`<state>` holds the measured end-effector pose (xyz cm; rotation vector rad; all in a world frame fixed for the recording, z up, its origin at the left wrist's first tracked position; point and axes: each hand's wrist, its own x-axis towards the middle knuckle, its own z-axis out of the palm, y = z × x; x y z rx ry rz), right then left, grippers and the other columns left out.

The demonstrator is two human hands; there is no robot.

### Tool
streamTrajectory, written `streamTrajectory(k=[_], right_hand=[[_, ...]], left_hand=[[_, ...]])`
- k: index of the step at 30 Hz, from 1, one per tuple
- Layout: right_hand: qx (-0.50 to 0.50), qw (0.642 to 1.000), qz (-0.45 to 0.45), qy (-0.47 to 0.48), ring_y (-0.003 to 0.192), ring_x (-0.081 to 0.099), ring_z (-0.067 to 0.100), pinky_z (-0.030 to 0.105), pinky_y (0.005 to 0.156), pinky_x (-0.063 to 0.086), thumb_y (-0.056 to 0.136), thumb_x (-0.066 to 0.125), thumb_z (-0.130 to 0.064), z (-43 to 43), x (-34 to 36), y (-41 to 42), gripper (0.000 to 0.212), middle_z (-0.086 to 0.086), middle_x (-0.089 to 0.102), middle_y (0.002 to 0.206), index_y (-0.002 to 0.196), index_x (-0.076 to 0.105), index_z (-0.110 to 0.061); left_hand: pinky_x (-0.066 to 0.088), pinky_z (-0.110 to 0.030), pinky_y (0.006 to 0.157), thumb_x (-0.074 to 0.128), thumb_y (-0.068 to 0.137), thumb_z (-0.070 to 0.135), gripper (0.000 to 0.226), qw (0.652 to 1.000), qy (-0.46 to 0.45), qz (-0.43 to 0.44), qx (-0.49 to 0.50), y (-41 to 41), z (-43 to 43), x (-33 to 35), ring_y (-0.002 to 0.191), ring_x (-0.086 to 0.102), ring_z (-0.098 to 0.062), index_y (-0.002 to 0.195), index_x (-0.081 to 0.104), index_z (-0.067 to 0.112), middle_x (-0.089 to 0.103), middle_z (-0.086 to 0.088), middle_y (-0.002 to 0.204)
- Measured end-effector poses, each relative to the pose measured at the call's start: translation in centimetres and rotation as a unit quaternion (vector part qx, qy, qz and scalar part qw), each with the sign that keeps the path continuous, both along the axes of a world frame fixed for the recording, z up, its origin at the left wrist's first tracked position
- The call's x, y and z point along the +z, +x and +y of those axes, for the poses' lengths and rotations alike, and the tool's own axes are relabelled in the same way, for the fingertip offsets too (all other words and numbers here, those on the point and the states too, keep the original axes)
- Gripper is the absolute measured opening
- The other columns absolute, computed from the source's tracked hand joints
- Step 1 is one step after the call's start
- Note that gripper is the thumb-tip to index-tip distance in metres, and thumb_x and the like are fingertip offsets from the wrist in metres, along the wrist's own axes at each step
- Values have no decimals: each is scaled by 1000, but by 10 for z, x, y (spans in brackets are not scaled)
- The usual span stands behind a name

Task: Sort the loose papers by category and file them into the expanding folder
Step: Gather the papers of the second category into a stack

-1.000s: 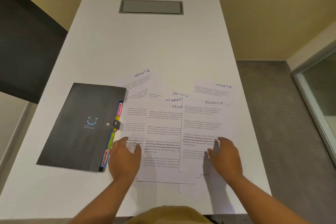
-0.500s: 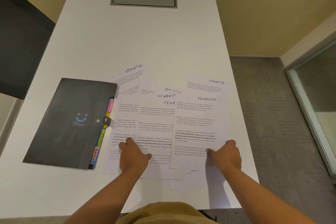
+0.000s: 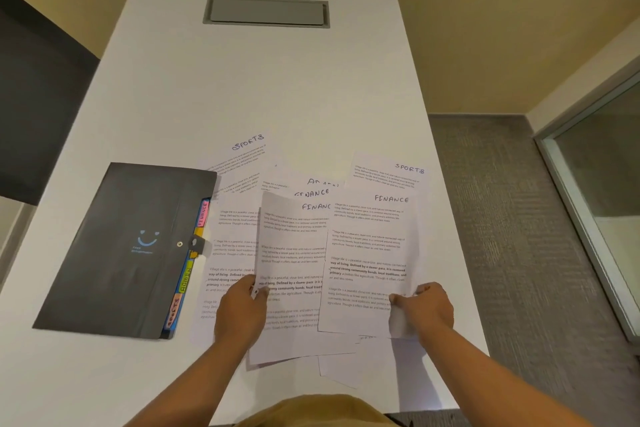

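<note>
left hand (image 3: 242, 314) pinching the middle FINANCE sheet (image 3: 294, 246), right hand (image 3: 426, 310) gripping the right FINANCE sheet (image 3: 370, 246), maybe lifted a bit, expanding folder (image 3: 117, 253) lying just left

A grey hatch (image 3: 266, 11) is set into the white table (image 3: 242, 97), above grey carpet (image 3: 502, 218).

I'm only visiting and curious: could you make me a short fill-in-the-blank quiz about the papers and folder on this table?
1. The left hand pinches one sheet; the right hand grips another sheet, headed ____.
2. The black folder lies on the table to the ____ of the papers.
3. The two sheets farthest from the person are both headed ____.
Missing words: FINANCE; left; SPORTS.
</note>
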<state>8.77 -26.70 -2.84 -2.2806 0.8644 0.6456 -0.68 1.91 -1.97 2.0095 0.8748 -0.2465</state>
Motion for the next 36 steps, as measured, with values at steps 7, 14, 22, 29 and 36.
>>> streamTrajectory(k=[7, 14, 22, 29, 36], right_hand=[[-6, 990, -101, 100, 67, 61, 22, 33, 60, 50, 90, 68, -20, -13, 14, -9, 20, 9, 70, 77, 76, 66, -6], [-49, 958, -128, 252, 85, 73, 25, 35, 74, 57, 93, 64, -13, -17, 52, -7, 10, 6, 78, 88, 92, 74, -15], [23, 943, -68, 324, 90, 73, 31, 44, 81, 58, 91, 64, -4, 13, 68, -14, 12, 10, 77, 98, 101, 70, -7], [-30, 909, -64, 410, 105, 67, 9, 35, 96, 48, 100, 52, -26, 37, 76, -10, 17, -11, 74, 111, 110, 66, -28], [-16, 918, -99, 382, 97, 73, 20, 32, 85, 58, 97, 57, -12, 44, 80, -3, 20, 4, 77, 104, 110, 71, -9]], left_hand=[[50, -18, 66, 52, 98, 20, 26, 996, -83, -26, 35, -8, 7, 3, 90, 64, -13, 123, 61, 18, 68, 3, 106], [58, -28, 70, 55, 97, 18, 14, 980, -161, -42, 107, -6, 13, 14, 87, 69, -14, 104, 63, 28, 71, 8, 97], [57, -40, 86, 60, 95, 18, 19, 956, -252, -56, 143, 8, 2, 35, 96, 71, -19, 112, 69, 21, 74, 4, 106], [58, -47, 86, 64, 91, 27, 21, 946, -298, -60, 110, 11, -4, 53, 98, 71, -21, 110, 71, 25, 73, 3, 112], [58, -37, 77, 56, 96, 18, 21, 924, -371, -66, 59, 5, -1, 69, 93, 72, -24, 111, 71, 18, 75, -5, 105]])
